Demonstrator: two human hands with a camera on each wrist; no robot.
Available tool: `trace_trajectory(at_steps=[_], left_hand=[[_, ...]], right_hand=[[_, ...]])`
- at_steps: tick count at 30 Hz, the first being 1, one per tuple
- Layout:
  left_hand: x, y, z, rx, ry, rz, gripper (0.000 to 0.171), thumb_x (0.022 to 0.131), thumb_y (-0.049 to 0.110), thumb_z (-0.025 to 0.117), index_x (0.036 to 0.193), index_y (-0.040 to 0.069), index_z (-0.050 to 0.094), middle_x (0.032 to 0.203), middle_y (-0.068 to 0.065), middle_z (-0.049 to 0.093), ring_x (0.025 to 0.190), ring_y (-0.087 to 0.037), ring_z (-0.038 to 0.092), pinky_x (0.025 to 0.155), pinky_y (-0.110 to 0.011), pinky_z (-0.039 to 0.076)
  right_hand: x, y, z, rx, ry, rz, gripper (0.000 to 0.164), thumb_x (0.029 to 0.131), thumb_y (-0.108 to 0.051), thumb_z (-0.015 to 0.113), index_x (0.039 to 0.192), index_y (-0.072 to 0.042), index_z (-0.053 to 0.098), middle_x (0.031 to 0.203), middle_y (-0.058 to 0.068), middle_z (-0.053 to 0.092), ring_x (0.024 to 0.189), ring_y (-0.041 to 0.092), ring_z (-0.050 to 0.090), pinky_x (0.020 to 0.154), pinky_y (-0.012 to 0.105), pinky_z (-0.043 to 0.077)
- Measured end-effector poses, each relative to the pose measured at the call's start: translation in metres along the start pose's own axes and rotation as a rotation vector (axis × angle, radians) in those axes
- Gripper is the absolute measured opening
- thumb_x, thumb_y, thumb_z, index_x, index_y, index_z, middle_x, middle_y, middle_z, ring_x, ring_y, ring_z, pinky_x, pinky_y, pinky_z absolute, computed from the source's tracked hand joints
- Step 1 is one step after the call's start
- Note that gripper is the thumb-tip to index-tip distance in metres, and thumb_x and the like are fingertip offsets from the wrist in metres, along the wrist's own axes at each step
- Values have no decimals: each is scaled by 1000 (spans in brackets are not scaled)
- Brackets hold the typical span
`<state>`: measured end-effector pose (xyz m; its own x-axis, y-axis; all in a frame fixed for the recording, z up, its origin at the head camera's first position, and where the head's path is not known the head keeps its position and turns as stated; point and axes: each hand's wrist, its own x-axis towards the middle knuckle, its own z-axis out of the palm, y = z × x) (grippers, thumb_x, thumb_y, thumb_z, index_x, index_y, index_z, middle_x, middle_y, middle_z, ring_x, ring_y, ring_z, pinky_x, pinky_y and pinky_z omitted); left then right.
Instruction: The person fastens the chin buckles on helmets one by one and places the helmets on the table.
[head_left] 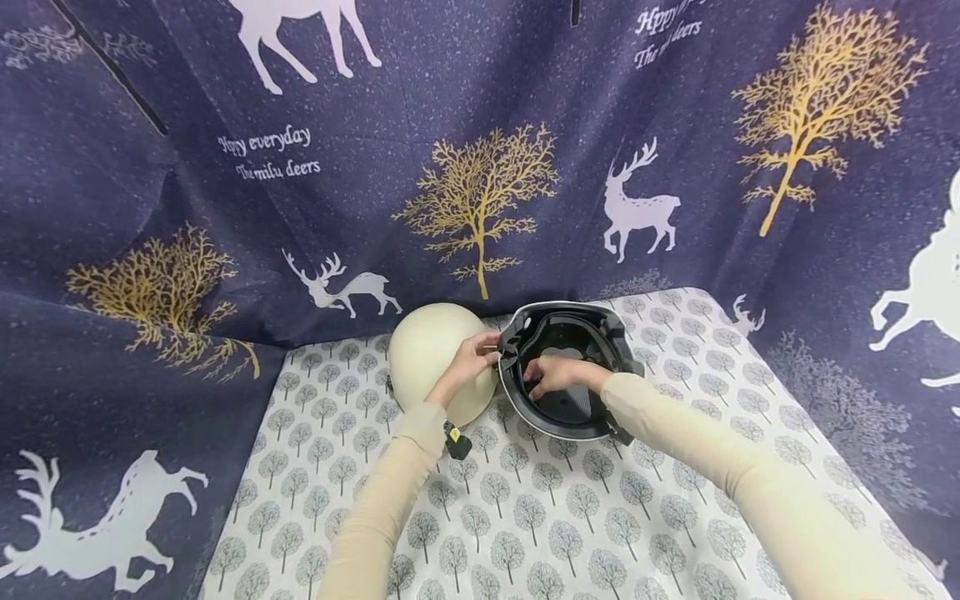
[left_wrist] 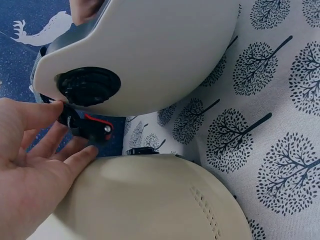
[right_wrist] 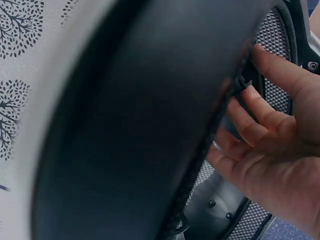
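Upturned in the head view lies a cream helmet [head_left: 570, 432], its black lining [right_wrist: 275, 95] facing up. My left hand [head_left: 474, 354] is at its left edge, where thumb and fingers pinch a black strap buckle [left_wrist: 90, 129] with a red tab. That buckle hangs by the round black side fitting [left_wrist: 89, 86] in the left wrist view. My right hand [head_left: 555, 375] is inside the helmet, fingers loosely bent, with fingertips at the lining's edge. A small black piece [right_wrist: 242, 85] shows near the index fingertip. The helmet rim partly hides those fingers in the right wrist view.
A second cream helmet [head_left: 427, 350] sits dome up, directly left of the first, under my left wrist. Both stand at the back of a table [head_left: 525, 517] covered with a tree-print cloth. Behind them hangs a dark blue curtain [head_left: 337, 217] with deer and trees.
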<state>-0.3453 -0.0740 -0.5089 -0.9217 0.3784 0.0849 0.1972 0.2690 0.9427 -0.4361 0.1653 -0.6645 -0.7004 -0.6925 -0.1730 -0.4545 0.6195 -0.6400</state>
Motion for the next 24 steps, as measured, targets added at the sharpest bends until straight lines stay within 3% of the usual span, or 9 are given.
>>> trace_trajectory(at_steps=[1,4,6,8,9,12,15,16,24], left_hand=[[-9,19,2,26,15,-47,41,91,-8,54,132,-10,52,129,-30,59,117,-42,60,96,-38,54],[-10,19,2,31,17,-40,41,92,-8,53,133,-11,51,131,-32,56,118,-46,58,98,-41,53],[-8,13,1,36,16,-4,40,92,-5,55,132,-10,53,129,-31,58,116,-44,60,97,-42,53],[-8,9,-1,39,18,40,39,92,-1,58,131,-5,56,126,-26,62,112,-40,63,95,-41,54],[-2,-5,-2,26,8,92,37,93,7,61,130,1,59,122,-19,66,107,-33,66,92,-35,55],[-1,-9,-3,24,4,123,36,92,11,64,128,6,62,114,-15,69,95,-23,68,82,-30,56],[-2,-3,-1,8,-1,95,37,92,8,61,128,1,60,110,-20,68,83,-18,66,72,-26,55],[-9,11,1,20,13,49,38,91,0,58,128,-5,57,110,-27,65,81,-19,65,71,-27,55],[-14,23,4,5,45,-6,40,91,-9,52,131,-11,51,110,-32,61,69,-3,53,63,-16,46]], right_hand=[[-13,-23,-8,-10,-9,-17,39,77,-41,80,104,-16,68,100,0,71,94,14,64,80,28,52],[-31,-56,-18,-9,-6,-73,29,80,-40,78,95,-16,71,88,-5,72,80,8,63,71,23,51],[-26,-45,-16,20,-13,-90,27,80,-48,77,88,-23,71,80,-13,70,72,2,61,64,18,49],[-29,-50,-17,31,-22,-101,25,81,-47,76,83,-23,71,75,-15,68,67,0,58,60,17,47],[-32,-53,-19,39,-25,-129,24,82,-48,75,82,-25,70,73,-18,66,64,-2,55,58,16,45],[-54,-95,-35,56,-47,-123,23,86,-36,73,82,-14,71,72,-10,66,63,3,51,58,20,43],[-79,-140,-50,71,-31,-91,18,88,-21,72,84,-4,70,72,-3,65,65,5,49,61,21,43],[-87,-155,-55,74,-27,-49,17,87,-17,71,85,0,70,73,0,65,67,5,48,63,21,43],[-104,-180,-59,112,51,-36,15,89,-10,69,90,5,70,75,0,66,69,0,47,66,15,41]])
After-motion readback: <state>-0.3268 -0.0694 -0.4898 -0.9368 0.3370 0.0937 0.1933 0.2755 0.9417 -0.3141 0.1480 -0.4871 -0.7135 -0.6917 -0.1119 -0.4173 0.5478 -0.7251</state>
